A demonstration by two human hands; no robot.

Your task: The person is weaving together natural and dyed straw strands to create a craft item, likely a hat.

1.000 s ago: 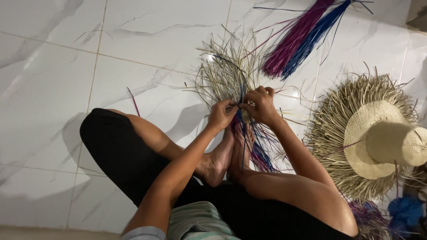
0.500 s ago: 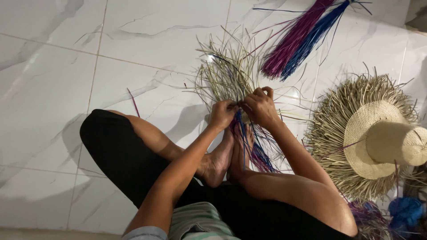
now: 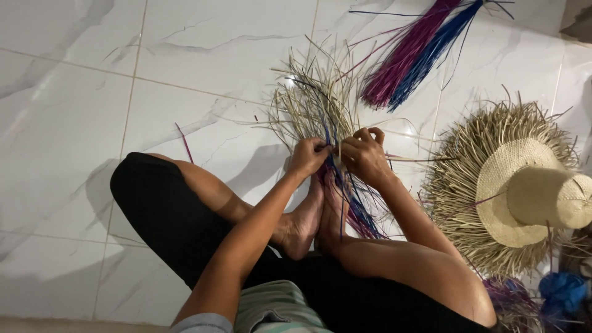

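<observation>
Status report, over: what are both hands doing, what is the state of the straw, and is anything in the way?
Left hand and right hand both pinch the straw weave. Loose ends fan out. Nothing blocks.

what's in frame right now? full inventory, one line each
straw weave: 1, natural tan with blue and magenta strands, on floor ahead of the feet, loose ends fanned out, pinched by both hands
dyed strand bundle: 1, magenta and blue, top centre-right on floor
straw hat: 1, tan, unfinished fringed brim, right edge
blue clump: 1, blue, bottom right corner, kind unclear
loose strand: 1, magenta, on floor left of the weave
tiled floor: white marble-look, under everything
feet: 2, bare, soles together over the coloured strands
left hand: 1, grip closed on the weave
right hand: 1, grip closed on the weave
</observation>
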